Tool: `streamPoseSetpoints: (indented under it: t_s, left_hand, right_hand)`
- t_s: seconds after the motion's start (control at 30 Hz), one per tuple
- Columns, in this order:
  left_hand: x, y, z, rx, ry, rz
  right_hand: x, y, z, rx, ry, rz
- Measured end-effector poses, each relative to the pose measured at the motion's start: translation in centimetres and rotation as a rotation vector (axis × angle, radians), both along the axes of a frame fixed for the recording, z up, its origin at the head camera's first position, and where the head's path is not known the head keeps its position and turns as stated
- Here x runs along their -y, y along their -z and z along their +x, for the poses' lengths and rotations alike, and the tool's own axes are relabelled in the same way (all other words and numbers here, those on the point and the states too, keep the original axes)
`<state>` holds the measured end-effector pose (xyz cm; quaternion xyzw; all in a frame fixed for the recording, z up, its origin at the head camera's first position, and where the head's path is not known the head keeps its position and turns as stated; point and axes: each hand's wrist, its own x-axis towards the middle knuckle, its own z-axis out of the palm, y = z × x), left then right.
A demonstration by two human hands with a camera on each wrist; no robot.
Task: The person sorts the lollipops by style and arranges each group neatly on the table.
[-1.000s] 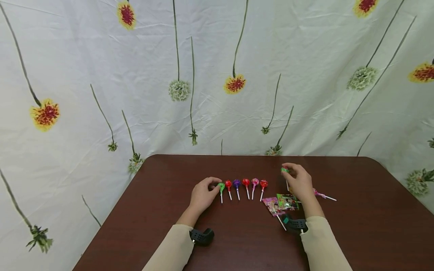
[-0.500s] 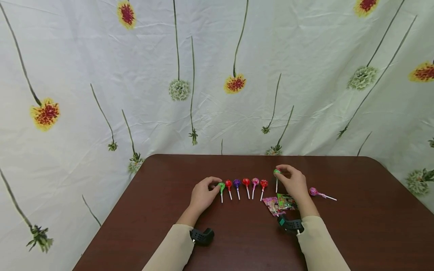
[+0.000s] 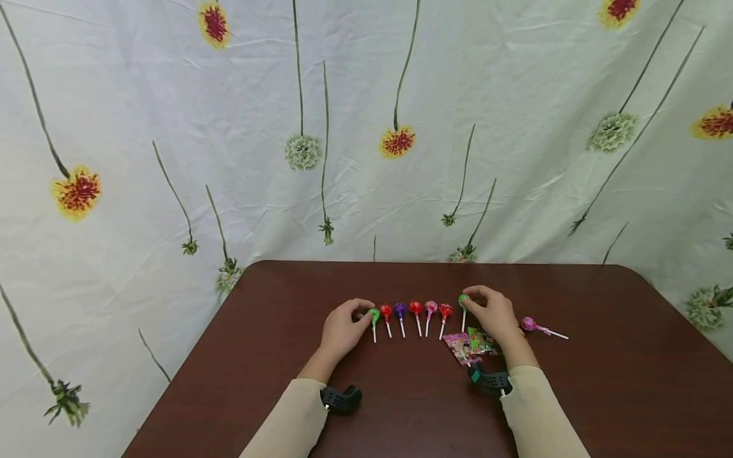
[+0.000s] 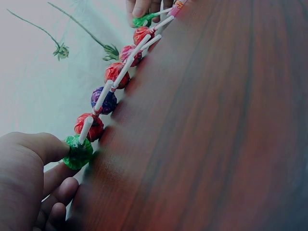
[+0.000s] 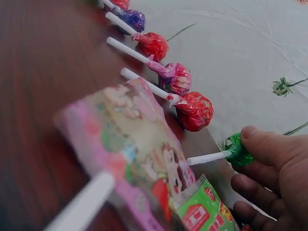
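At the head view's lower centre, the left hand (image 3: 343, 327) pinches a green lollipop (image 3: 374, 314) beside a row of lollipops (image 3: 415, 308); right of centre, the right hand (image 3: 494, 313) pinches a second green lollipop (image 3: 463, 301) by its wrapped head. The right wrist view alone makes out cartoon figures on the pink packet (image 5: 130, 149), lower centre, and, below, a red label on the green packet (image 5: 204, 206), probably lettered but too blurred to read.

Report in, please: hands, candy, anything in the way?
Left hand pinching a green lollipop. Right hand pinching another green lollipop. Five more lollipops lined up between. Possible obstacles: pink packet, green packet near right hand.
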<state>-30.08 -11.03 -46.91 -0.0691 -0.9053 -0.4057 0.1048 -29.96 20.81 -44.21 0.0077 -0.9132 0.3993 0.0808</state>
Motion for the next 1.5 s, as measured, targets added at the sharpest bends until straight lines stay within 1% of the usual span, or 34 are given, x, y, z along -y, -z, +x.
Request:
streamPoseSetpoints:
  t_s: [0.1, 0.33, 0.63, 1.03, 1.13, 1.27, 1.4, 1.5]
  left_hand:
    - [0.0, 0.0, 0.0, 0.001, -0.006, -0.004]
    - [0.0, 0.0, 0.0, -0.011, -0.001, -0.012]
    - [0.0, 0.0, 0.1, -0.007, 0.0, -0.004]
    - [0.0, 0.0, 0.1, -0.01, 0.001, -0.002]
    - [-0.1, -0.1, 0.1, -0.012, 0.004, -0.008]
    - [-0.1, -0.1, 0.1, -0.007, 0.001, -0.012]
    - [-0.1, -0.1, 0.1, 0.0, -0.007, -0.014]
    - [-0.1, -0.1, 0.2, 0.003, -0.007, -0.017]
  right_hand:
    - [0.0, 0.1, 0.0, 0.014, -0.002, 0.016]
    - [-0.1, 0.4, -0.2, 0.035, -0.025, 0.049]
    - [-0.2, 0.4, 0.0, 0.038, -0.047, 0.034]
    - [-0.3, 0.0, 0.1, 0.026, -0.02, 0.03]
    - [-0.3, -0.1, 0.1, 0.017, -0.015, 0.019]
    - [-0.4, -0.4, 0.2, -0.016, -0.005, 0.001]
    - [-0.5, -0.8, 0.3, -0.05, 0.0, 0.01]
    - [-0.7, -1.1, 0.5, -0.06, 0.002, 0.017]
